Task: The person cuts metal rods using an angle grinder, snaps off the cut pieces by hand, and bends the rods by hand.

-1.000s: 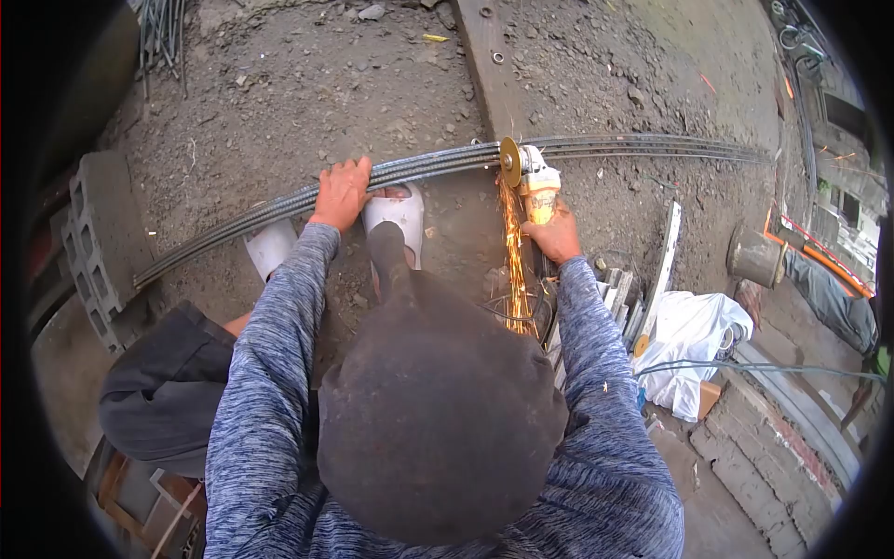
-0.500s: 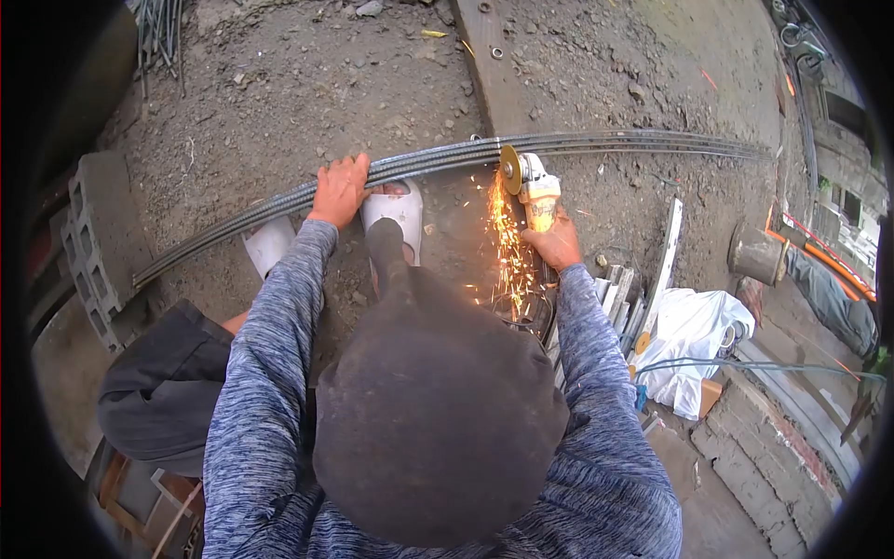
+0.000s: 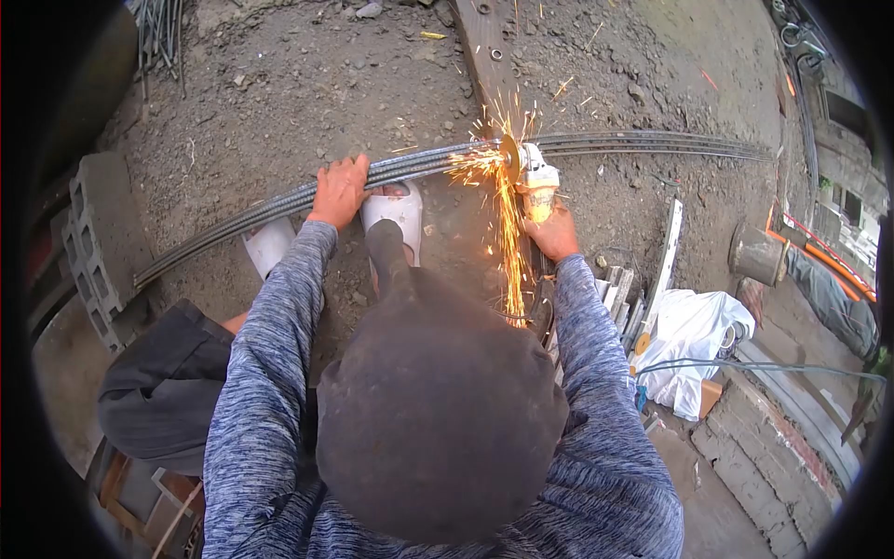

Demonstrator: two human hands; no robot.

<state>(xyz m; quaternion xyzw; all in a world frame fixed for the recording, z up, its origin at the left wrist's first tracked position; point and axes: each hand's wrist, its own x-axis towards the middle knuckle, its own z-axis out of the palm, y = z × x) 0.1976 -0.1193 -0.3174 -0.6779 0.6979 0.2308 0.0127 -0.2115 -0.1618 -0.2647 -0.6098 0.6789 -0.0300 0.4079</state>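
My left hand (image 3: 339,192) is wrapped over a bundle of long grey metal rods (image 3: 251,218), just left of a white sandal on my foot (image 3: 395,211). In my right hand (image 3: 555,231) is a yellow and silver angle grinder (image 3: 538,183), gripped by its body. The grinder's disc (image 3: 508,159) stands upright against the bundle where it crosses a dark beam. Orange sparks (image 3: 511,252) stream down from the disc toward me, and others spray left and upward. Sparks hide the exact contact point. The rods continue to the right past the grinder.
A dark beam with nuts on it (image 3: 485,58) lies beneath the rods. Hollow concrete block (image 3: 104,244) stands at the left. At right are metal strips (image 3: 663,265), a white bag (image 3: 697,340), a rusty cylinder (image 3: 756,254) and a cable (image 3: 773,367). More rods (image 3: 160,37) lie top left.
The grinder has shifted slightly up against the rods since half a second ago. Sparks now fly upward and left as well as down. My left hand has stayed in place.
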